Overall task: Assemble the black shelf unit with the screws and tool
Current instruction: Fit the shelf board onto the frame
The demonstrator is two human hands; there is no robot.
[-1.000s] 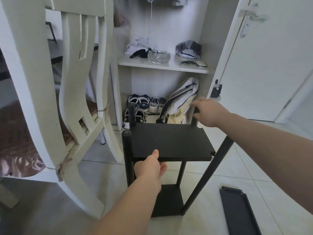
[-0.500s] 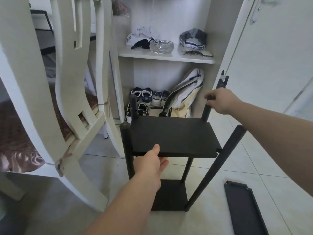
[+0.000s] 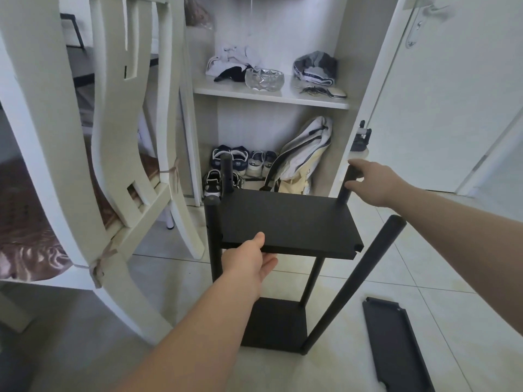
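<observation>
The black shelf unit stands on the tiled floor with a bottom panel (image 3: 276, 325) and a middle shelf panel (image 3: 288, 219) between round black poles. My left hand (image 3: 249, 260) holds the near edge of the middle panel, thumb on top and fingers under it. My right hand (image 3: 372, 182) grips the far right pole (image 3: 347, 183) near its top. The near right pole (image 3: 356, 281) leans outward, apart from the notched corner of the panel. No screws or tool are in view.
A spare black shelf panel (image 3: 396, 346) lies on the floor at the right. A white chair (image 3: 85, 154) stands close on the left. Behind the unit is an open cupboard (image 3: 268, 94) with shoes, a bag and a glass bowl. A white door (image 3: 441, 94) is at the right.
The view shifted slightly. My right hand moved from the back corner of the shelf onto the far right pole and stays gripped there. My left hand stayed at the front edge.
</observation>
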